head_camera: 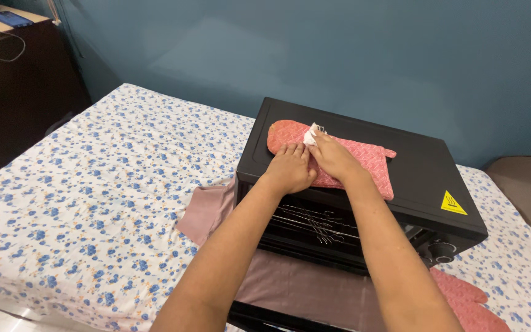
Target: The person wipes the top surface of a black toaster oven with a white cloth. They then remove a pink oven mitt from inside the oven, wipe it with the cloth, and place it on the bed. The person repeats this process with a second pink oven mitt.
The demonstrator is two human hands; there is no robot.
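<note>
Atop the toaster oven (401,169), both hands press the pink oven mitt (364,161): left hand (290,169) flat, right hand (333,157) pinching its white tag (312,133).

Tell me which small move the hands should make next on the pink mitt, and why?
Probably pull the white tag free: the right hand pinches it while the left hand presses the pink oven mitt flat on the black oven.

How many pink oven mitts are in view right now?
2: one oven mitt on top of the black oven under both hands; another mitt beside the oven's lower right, partly cut off.
</note>
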